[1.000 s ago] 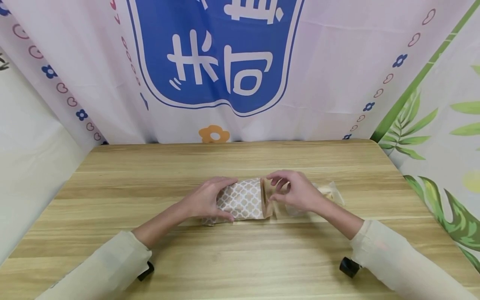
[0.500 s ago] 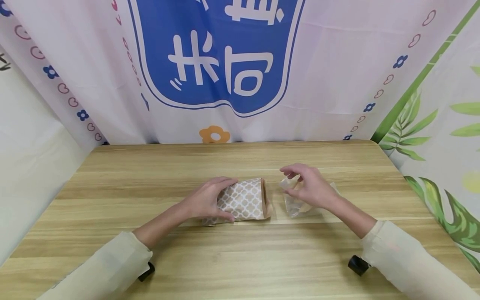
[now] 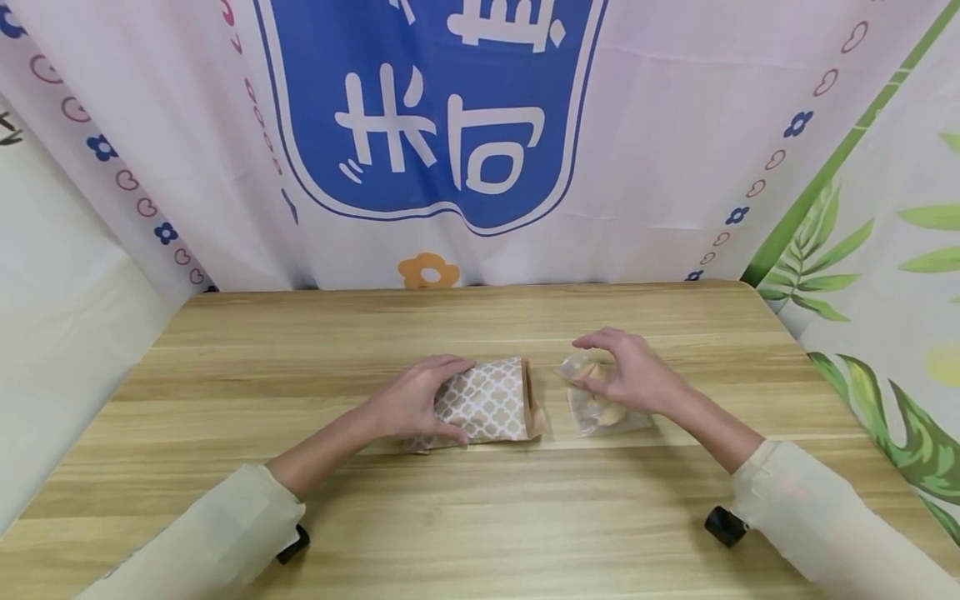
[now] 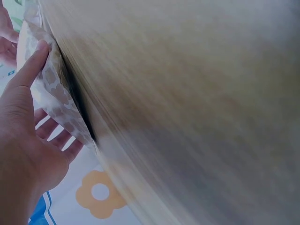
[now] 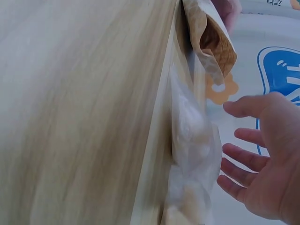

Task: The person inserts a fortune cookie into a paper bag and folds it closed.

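A patterned paper bag (image 3: 487, 400), tan with white lattice, lies on its side on the wooden table. Its mouth gapes to the right, showing a brown inside in the right wrist view. My left hand (image 3: 408, 398) grips the bag's left part, thumb on the near side and fingers on the far side. To the right lies a clear plastic bag (image 3: 596, 417) with pale yellowish pieces inside. Over it hovers my right hand (image 3: 637, 375), fingers spread and holding nothing. The right wrist view shows the fingertips apart from the plastic bag (image 5: 192, 136).
The wood-grain table (image 3: 480, 517) extends around both bags. A white curtain (image 3: 637, 208) with a blue printed panel hangs along its back edge. On the right is a leaf-print cloth (image 3: 862, 375).
My right hand has moved right, away from the paper bag's mouth, to above the plastic bag. More of the plastic bag shows. My left hand and the paper bag stay in place.
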A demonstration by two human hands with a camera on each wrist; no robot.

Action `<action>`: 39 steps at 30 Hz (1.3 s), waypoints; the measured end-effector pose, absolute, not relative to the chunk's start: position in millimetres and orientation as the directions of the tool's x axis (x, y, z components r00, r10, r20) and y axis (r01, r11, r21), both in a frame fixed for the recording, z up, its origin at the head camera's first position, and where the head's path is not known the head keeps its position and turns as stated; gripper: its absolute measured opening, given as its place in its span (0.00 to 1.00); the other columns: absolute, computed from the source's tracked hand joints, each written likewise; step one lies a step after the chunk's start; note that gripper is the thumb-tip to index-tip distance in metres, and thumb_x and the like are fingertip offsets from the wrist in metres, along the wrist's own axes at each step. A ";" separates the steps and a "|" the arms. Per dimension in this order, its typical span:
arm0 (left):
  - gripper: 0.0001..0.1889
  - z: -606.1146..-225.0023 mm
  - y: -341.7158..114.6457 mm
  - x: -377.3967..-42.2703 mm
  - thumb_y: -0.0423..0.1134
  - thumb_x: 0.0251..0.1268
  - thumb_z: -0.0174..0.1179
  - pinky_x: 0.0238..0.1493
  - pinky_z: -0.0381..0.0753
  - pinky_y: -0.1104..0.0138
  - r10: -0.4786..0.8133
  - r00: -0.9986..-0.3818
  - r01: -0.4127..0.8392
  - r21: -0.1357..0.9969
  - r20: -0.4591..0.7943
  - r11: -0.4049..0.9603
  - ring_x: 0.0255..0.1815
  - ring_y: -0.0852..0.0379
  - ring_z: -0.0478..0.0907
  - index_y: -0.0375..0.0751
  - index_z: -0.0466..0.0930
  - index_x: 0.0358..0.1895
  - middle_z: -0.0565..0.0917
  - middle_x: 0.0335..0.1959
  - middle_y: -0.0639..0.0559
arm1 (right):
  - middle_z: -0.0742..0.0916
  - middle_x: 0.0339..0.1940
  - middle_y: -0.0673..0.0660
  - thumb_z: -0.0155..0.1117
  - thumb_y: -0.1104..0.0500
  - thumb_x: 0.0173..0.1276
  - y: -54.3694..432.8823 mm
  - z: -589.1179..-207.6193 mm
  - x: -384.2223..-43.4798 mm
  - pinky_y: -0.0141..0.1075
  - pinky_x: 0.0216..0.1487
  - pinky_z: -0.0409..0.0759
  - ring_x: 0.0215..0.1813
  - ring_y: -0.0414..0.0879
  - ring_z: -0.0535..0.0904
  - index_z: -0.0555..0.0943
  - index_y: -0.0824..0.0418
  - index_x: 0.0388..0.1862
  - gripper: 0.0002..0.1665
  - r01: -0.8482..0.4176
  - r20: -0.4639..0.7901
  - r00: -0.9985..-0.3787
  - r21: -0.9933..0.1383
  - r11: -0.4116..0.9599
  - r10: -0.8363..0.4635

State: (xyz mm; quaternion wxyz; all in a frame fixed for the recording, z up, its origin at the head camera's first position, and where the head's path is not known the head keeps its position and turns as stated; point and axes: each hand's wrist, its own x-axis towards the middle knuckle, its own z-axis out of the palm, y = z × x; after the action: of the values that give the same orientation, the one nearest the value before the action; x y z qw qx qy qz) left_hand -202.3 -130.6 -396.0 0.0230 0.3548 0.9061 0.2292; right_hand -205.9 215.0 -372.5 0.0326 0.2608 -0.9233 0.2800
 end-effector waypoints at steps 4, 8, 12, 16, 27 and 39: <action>0.57 -395.8 -130.5 -202.1 0.60 0.41 0.83 0.73 0.71 0.46 0.653 -0.748 0.632 0.430 0.121 0.644 0.72 0.38 0.71 0.33 0.69 0.75 0.74 0.72 0.37 | 0.84 0.62 0.70 0.74 0.65 0.60 219.0 -372.8 -208.5 0.64 0.69 0.73 0.65 0.70 0.78 0.81 0.71 0.62 0.30 -0.499 0.162 -0.859 -0.479 0.722 -0.485; 0.57 -395.5 -130.3 -202.3 0.60 0.42 0.83 0.73 0.71 0.46 0.655 -0.746 0.634 0.429 0.119 0.644 0.72 0.38 0.71 0.33 0.69 0.75 0.74 0.72 0.37 | 0.83 0.63 0.70 0.69 0.68 0.58 221.7 -372.1 -210.1 0.64 0.68 0.74 0.65 0.70 0.78 0.80 0.72 0.63 0.30 -0.490 0.108 -0.857 -0.477 0.730 -0.504; 0.57 -395.8 -130.2 -203.0 0.60 0.42 0.83 0.73 0.71 0.46 0.656 -0.746 0.634 0.427 0.116 0.645 0.73 0.38 0.71 0.33 0.69 0.75 0.74 0.72 0.37 | 0.84 0.61 0.70 0.69 0.69 0.59 222.5 -372.0 -210.7 0.62 0.65 0.78 0.62 0.68 0.80 0.80 0.73 0.63 0.30 -0.489 0.080 -0.851 -0.483 0.727 -0.519; 0.57 -396.0 -130.4 -203.5 0.60 0.42 0.83 0.73 0.71 0.46 0.655 -0.747 0.631 0.428 0.112 0.647 0.73 0.38 0.71 0.34 0.69 0.75 0.73 0.72 0.37 | 0.86 0.58 0.70 0.71 0.67 0.62 222.2 -371.9 -212.0 0.59 0.61 0.81 0.59 0.65 0.82 0.80 0.73 0.63 0.29 -0.474 0.062 -0.854 -0.500 0.725 -0.516; 0.57 -396.2 -130.0 -203.5 0.60 0.42 0.83 0.73 0.71 0.46 0.654 -0.748 0.628 0.434 0.110 0.646 0.73 0.38 0.71 0.34 0.69 0.75 0.74 0.73 0.37 | 0.84 0.62 0.69 0.67 0.68 0.60 230.5 -369.6 -223.2 0.60 0.61 0.81 0.64 0.66 0.79 0.79 0.73 0.64 0.31 -0.510 0.027 -0.801 -0.553 0.659 -0.597; 0.56 -396.8 -130.7 -204.1 0.60 0.42 0.83 0.72 0.72 0.46 0.661 -0.740 0.640 0.425 0.120 0.640 0.72 0.38 0.71 0.34 0.70 0.75 0.75 0.71 0.37 | 0.78 0.69 0.71 0.70 0.68 0.61 237.7 -362.9 -239.1 0.64 0.64 0.77 0.69 0.66 0.74 0.73 0.74 0.70 0.37 -0.512 -0.080 -0.725 -0.602 0.613 -0.684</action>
State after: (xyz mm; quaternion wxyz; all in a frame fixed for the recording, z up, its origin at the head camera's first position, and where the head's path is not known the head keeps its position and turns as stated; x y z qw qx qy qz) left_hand -204.1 -130.7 -396.8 0.0232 0.3595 0.9052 0.2257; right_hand -239.1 237.7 -362.9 -0.1527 0.3379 -0.8849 0.2817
